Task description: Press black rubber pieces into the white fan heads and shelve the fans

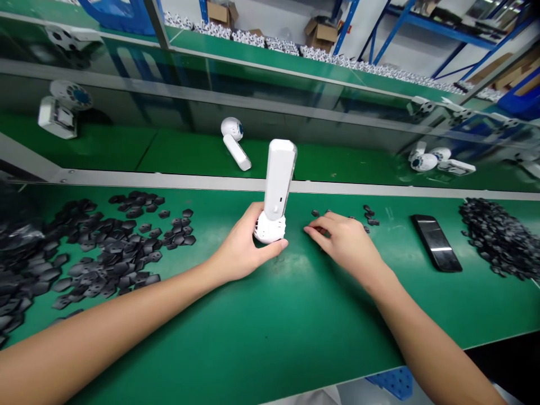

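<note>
My left hand (247,244) is wrapped round the round base of a white plastic device (279,180), whose long flat arm points up and away from me. To its right, my right hand (343,239) rests low over the green table with thumb and fingertips pinched together. What those fingertips hold, if anything, I cannot make out. A few small black pieces (370,215) lie just beyond and beside that hand. Left of my left arm, many flat black angular pieces (122,253) are spread in a loose pile.
A black phone (436,243) lies on the right, next to a heap of small black parts (500,239). Similar white devices stand on the green ledge behind: one in the middle (235,143), one at left (63,109), others at right (439,161). A metal rail (177,180) borders the table.
</note>
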{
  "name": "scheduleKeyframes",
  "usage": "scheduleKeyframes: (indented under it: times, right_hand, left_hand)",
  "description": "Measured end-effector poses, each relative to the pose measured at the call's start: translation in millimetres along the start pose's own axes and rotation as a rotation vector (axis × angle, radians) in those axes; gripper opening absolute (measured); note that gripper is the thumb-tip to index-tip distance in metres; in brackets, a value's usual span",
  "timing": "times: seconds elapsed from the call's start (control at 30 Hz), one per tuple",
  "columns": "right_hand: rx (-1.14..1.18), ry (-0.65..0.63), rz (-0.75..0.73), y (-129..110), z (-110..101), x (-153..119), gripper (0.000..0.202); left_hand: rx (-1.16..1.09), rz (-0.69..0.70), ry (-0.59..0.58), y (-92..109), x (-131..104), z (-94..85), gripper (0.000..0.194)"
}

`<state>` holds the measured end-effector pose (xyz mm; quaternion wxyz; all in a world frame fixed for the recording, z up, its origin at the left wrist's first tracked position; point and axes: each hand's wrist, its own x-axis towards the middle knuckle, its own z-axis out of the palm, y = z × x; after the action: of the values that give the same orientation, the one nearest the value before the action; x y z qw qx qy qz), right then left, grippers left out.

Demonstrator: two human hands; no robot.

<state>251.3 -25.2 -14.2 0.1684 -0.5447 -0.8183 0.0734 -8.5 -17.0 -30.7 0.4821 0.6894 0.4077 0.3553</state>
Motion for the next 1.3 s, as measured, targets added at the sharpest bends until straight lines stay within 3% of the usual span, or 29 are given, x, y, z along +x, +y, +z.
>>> scheduleKeyframes:
  times: [0.13,0.27,0.4,0.6,0.73,0.87,1.0,1.2,1.3]
  right_hand:
    - [0.369,0.060,0.129,-14,-7,-4,0.018]
    - [0.947,-0.073,0.408,-35,-12,-7,0.027]
    - [1.221,-0.178,0.463,-46,-8,-7,0.029]
    - [1.273,-0.198,0.524,-49,5,-6,0.031]
    - [1.225,-0.160,0.573,-51,8,-9,0.030]
    - [1.115,-0.095,0.571,-53,11,-12,0.027]
    - [1.085,-0.086,0.567,-53,14,-12,0.027]
    - [0.982,-0.062,0.356,-47,13,-16,0.034]
    - [0.929,-0.057,0.289,-41,14,-20,0.025]
  left_hand:
    - [0.042,0.022,-0.033,4,0,0.1,0.053]
    - [0.118,0.067,-0.056,7,-2,2.8,0.051]
    - [0.130,0.098,-0.058,6,-3,5.8,0.052]
    - [0.118,0.155,-0.095,8,-3,5.6,0.049]
    - [0.116,0.179,-0.111,11,-4,6.6,0.058]
    - [0.121,0.100,-0.055,13,-5,11.7,0.058]
    - [0.107,0.112,-0.019,12,-7,14.9,0.050]
    - [0.124,0.255,-0.026,12,-11,13.8,0.046]
    - [0.143,0.302,-0.025,13,-13,13.7,0.042]
